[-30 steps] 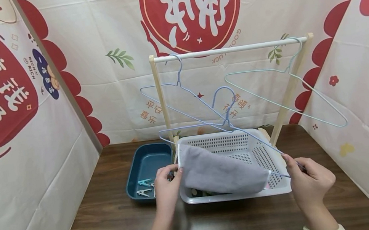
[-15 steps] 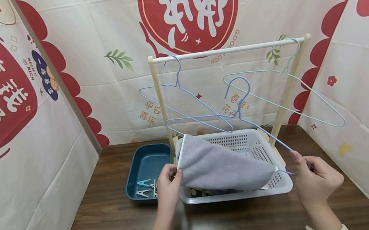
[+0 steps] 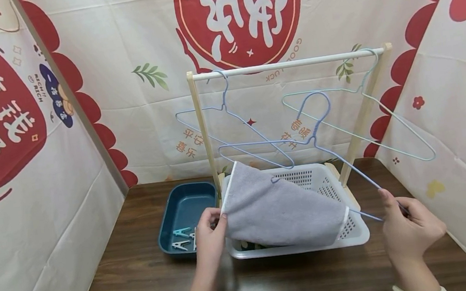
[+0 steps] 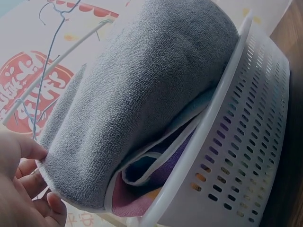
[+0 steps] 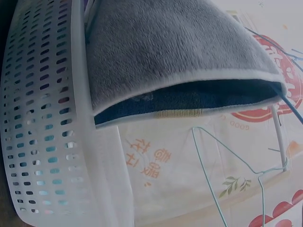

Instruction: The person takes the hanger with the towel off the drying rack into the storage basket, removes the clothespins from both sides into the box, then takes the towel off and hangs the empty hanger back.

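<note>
A grey towel (image 3: 284,207) with white edging hangs folded over the lower bar of a blue clothes hanger (image 3: 354,167), above the basket. My left hand (image 3: 210,235) pinches the towel's left edge; in the left wrist view, the thumb and fingers of this left hand (image 4: 31,182) hold its corner. My right hand (image 3: 413,230) grips the hanger's right end, and the hook points up and away. In the right wrist view, the towel (image 5: 170,47) shows a dark blue inner side, and the right hand is out of sight.
A white perforated basket (image 3: 359,236) with colourful cloths inside stands under the towel. To its left is a dark blue tray (image 3: 169,197) holding several clothespins (image 3: 182,244). Behind, a rack (image 3: 288,65) carries a blue hanger (image 3: 229,112) and a mint hanger (image 3: 415,135).
My right hand has moved right, drawing the hanger along with it, and its hook has shifted right and up. The left hand keeps hold of the towel, staying almost in place.
</note>
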`<state>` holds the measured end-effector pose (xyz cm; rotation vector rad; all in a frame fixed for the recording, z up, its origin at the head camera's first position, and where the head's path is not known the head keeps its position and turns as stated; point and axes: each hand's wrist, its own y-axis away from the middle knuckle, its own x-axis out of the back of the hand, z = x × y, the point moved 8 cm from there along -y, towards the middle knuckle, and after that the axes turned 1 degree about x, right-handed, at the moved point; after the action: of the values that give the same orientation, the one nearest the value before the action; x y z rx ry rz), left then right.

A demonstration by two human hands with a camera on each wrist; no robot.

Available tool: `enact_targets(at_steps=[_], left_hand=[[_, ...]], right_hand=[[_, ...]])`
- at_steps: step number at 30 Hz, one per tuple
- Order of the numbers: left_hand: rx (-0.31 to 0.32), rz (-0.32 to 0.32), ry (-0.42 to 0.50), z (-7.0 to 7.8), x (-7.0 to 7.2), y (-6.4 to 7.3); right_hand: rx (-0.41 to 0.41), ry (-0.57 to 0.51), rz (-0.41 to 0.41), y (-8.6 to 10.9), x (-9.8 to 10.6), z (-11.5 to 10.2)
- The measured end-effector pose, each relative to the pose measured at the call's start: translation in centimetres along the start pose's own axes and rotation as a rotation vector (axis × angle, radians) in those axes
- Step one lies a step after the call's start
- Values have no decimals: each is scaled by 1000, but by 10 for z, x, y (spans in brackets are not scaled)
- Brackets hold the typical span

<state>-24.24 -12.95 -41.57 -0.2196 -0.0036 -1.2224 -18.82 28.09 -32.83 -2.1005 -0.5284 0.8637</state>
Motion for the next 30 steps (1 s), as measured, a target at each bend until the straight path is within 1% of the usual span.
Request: enact_targets(at_steps=[8,15,19,25,28,30], left_hand=[[11,19,-35,-5,6,-3],[18,31,-53,-7,9,-5],[17,33,-69,-7,7,-6],[9,7,-100,-4,-2,-5],[19,-13,-74,-3,-6,-3],[32,-28,-41,-3,-7,-3]], right_hand=[[-10,13,17,-3,3,1],[-14,-2,36,-7,5,-5],[-7,-25,47,-8,4,-10],[8,-44,65,-5,0,-14],[9,-30,56,-3,-1,-14],[6,-26,58,-2,-2,-13]])
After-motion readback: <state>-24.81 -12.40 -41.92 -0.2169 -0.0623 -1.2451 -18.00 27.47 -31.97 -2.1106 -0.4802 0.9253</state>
